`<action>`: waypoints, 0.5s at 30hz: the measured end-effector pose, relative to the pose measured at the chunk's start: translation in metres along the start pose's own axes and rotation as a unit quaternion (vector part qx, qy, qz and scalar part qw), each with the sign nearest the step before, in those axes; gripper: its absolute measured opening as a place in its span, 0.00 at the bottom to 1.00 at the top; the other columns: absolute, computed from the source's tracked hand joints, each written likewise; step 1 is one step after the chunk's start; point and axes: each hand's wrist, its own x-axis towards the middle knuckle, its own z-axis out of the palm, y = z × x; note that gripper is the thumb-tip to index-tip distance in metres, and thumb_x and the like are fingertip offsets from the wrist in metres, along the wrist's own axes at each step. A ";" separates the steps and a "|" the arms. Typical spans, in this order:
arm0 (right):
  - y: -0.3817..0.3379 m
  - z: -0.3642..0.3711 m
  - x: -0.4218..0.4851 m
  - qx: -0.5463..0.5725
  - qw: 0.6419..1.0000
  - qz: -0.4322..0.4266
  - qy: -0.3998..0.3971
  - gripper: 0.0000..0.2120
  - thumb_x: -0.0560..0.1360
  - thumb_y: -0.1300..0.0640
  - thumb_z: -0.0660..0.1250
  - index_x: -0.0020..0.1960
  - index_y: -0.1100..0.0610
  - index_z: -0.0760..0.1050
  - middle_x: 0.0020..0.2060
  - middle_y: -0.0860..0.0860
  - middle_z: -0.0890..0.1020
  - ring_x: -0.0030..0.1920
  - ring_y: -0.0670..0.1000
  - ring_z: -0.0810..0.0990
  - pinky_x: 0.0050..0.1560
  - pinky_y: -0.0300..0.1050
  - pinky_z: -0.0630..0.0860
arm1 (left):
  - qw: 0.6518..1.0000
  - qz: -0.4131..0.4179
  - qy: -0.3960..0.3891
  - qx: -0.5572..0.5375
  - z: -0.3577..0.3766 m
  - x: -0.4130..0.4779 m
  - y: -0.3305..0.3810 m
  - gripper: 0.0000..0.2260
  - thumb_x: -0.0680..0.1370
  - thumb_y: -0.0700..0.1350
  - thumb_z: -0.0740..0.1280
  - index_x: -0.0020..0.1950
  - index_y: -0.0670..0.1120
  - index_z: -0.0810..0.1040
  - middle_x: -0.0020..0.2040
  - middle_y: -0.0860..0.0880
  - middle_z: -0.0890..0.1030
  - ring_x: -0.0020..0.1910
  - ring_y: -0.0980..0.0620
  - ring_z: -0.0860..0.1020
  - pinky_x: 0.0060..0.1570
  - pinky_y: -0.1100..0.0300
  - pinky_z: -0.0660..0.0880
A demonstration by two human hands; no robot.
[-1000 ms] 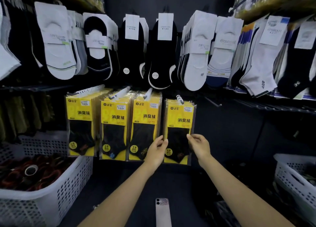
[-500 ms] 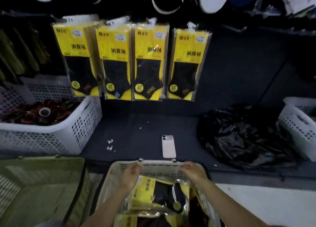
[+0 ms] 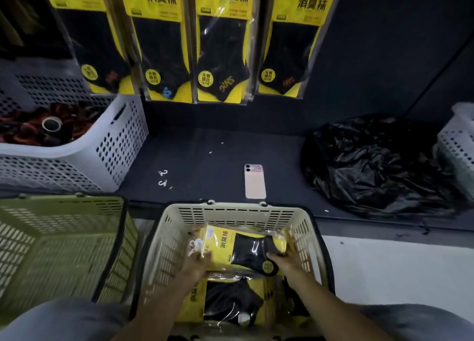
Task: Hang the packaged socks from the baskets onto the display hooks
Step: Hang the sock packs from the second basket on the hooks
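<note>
Fingers [image 3: 203,255] now off the basket [image 3: 232,206] rim, around sock pack [image 3: 247,248].

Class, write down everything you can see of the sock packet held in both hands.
The sock packet is a flat yellow card with black characters and a black sock, sealed in glossy clear plastic. A round yellow sticker sits near its right end; a small white hanger shows at its left end. It lies sideways inside the cream basket, above other packets. The left hand grips its left end, the right hand its right.
</note>
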 end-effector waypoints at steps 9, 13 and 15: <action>-0.001 -0.003 -0.005 0.054 0.998 0.030 -0.029 0.43 0.70 0.50 0.75 0.76 0.60 0.56 0.73 0.59 0.63 0.71 0.61 0.65 0.64 0.54 0.68 | 0.986 -0.027 0.077 -0.144 -0.004 -0.005 0.001 0.18 0.75 0.46 0.70 0.62 0.39 0.75 0.54 0.44 0.78 0.47 0.49 0.74 0.49 0.60 0.71; -0.010 -0.008 -0.014 0.092 0.995 0.012 -0.048 0.40 0.71 0.50 0.74 0.75 0.60 0.58 0.72 0.60 0.66 0.70 0.61 0.66 0.64 0.55 0.68 | 0.947 -0.036 0.027 -0.317 -0.017 -0.020 0.017 0.26 0.71 0.47 0.74 0.67 0.42 0.73 0.54 0.45 0.80 0.42 0.51 0.79 0.32 0.63 0.78; -0.014 -0.010 -0.018 0.113 0.991 -0.005 -0.074 0.41 0.71 0.50 0.74 0.76 0.59 0.57 0.72 0.59 0.66 0.70 0.61 0.66 0.64 0.56 0.70 | 0.938 -0.033 -0.023 -0.344 -0.021 -0.027 0.026 0.28 0.71 0.51 0.74 0.68 0.44 0.71 0.51 0.49 0.78 0.45 0.53 0.79 0.40 0.61 0.80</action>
